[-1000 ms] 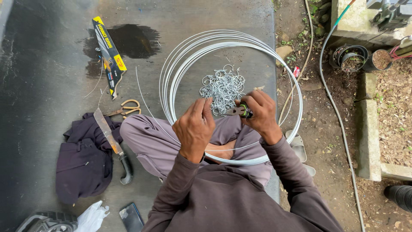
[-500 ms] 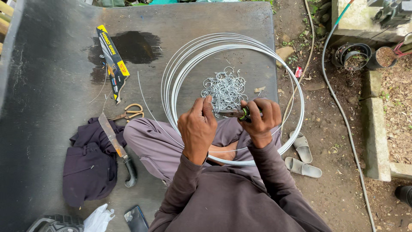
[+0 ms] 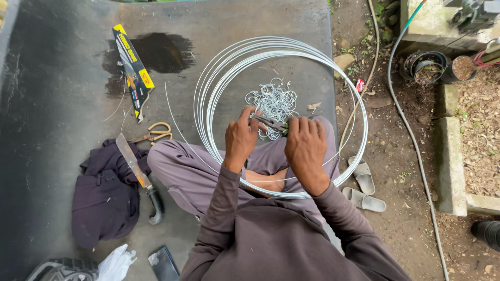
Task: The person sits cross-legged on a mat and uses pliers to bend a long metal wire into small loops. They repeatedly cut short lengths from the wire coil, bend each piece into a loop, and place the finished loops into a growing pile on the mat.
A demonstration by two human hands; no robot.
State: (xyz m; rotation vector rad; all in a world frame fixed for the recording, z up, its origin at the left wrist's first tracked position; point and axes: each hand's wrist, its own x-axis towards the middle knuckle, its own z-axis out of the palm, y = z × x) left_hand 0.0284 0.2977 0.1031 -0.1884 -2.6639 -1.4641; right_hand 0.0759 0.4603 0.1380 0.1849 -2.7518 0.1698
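Head view: right hand (image 3: 306, 148) closed round pliers (image 3: 275, 124), left hand (image 3: 242, 136) fingers (image 3: 251, 112) pinching at the plier tips, both over the wire coil (image 3: 208, 99). Pile of wire hooks (image 3: 274, 101) lies inside coil, just beyond hands; machete (image 3: 136, 174) and scissors (image 3: 154, 132) left of coil, sandals (image 3: 363, 186) to its right.

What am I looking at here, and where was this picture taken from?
A camera worn on a person's head looks straight down. The person sits on a concrete floor. The right hand grips pliers; the left hand pinches at their tip, where any wire is too thin to make out. Around the knees lies a big wire coil, with a pile of small wire hooks inside it. To the left lie a knife, scissors, a dark cloth and a yellow package. Sandals lie on the right.
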